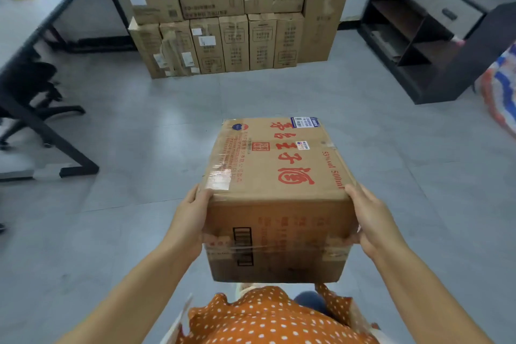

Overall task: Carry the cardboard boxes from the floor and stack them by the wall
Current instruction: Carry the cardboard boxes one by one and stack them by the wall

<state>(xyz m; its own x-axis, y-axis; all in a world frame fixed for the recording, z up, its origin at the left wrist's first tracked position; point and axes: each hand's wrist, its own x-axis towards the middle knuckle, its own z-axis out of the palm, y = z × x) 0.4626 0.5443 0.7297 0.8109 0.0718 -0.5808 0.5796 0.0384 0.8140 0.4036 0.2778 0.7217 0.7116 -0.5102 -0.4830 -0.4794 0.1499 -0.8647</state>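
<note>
Held off the floor (363, 126) between 2 hands, a cardboard box (279, 176) with red characters printed on its top is seen at the middle of the view, in front of the person's torso. The box's left side is pressed by the left hand (192, 218), fingers laid flat along the upper edge. The right side is taken by the right hand (368, 220), whose fingers are spread along the wall while the thumb is hooked over the near face; the grip on each side is thus closed onto the box. Clear tape is run across the near face, and a blue-and-white label is stuck at the far right corner of the top.

An orange top with white dots (268, 318) is visible just below the box. Farther ahead, well apart from the carried box, a stack of cardboard boxes (223, 14) is set against the wall, with a row of narrow upright cartons at the bottom and wider ones laid above. A desk (36, 17) with black legs is placed at the left, with a black chair (33, 92) under it. A dark cabinet with grey drawers (424, 22) is stood at the right.
</note>
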